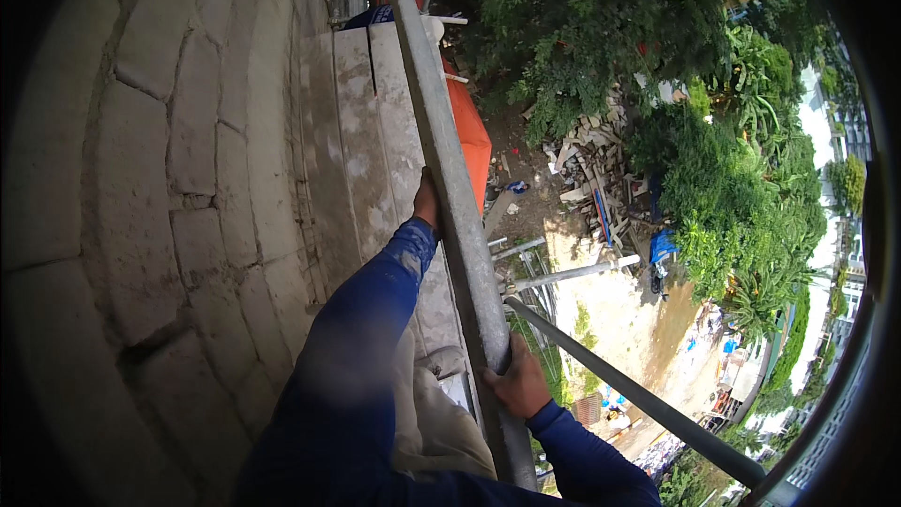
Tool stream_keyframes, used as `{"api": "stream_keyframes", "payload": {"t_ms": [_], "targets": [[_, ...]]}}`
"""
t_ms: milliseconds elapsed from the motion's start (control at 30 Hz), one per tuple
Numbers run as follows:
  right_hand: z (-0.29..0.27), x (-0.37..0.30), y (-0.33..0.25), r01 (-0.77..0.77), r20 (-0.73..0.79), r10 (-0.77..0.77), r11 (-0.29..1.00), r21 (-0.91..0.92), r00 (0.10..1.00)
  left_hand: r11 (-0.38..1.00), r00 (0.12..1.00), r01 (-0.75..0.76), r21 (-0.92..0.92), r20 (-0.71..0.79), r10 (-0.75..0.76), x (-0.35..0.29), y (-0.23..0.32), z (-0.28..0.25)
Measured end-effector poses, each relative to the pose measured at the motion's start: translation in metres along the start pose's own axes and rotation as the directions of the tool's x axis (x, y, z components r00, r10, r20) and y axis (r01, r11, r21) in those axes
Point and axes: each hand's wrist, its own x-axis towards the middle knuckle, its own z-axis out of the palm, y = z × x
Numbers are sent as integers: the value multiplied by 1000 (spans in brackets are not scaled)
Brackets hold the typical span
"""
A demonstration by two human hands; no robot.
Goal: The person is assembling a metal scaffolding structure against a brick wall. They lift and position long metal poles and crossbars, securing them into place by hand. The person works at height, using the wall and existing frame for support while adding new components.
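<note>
A long grey metal scaffold pole runs from the top of the view down to the bottom, in front of my body. My left hand is closed against the pole's left side, farther up; its fingers are mostly hidden behind the metal. Lower down, my right hand grips the same pole from the right, thumb lying on top. Both arms wear blue sleeves. Below the pole lie the worn platform planks, and my light trousers show between my arms.
A stone block wall rises along the left. Thinner scaffold tubes branch off to the right. Orange sheeting hangs beside the platform. Far below are a heap of broken boards, bare ground and trees.
</note>
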Motion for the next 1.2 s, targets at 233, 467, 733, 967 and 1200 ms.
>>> {"api": "stream_keyframes", "payload": {"t_ms": [233,467,733,967,1200], "targets": [[13,52,-15,-41,90,35,997,62,995,995,992,81,-55,-91,-86,-20,-25,-38],[27,149,-11,194,-90,-190,980,33,978,808,796,586,-66,236,-558,-226,-222,-91],[57,274,-55,189,-74,-188,982,12,979,878,926,378,-294,98,-365,-238,-216,-74],[67,328,-57,166,-127,-176,982,-89,976,958,962,240,-159,-97,-257,-156,-140,-73],[90,226,23,154,-8,-160,937,312,987,980,992,98,-170,-62,-110,-65,-85,-100]]}}
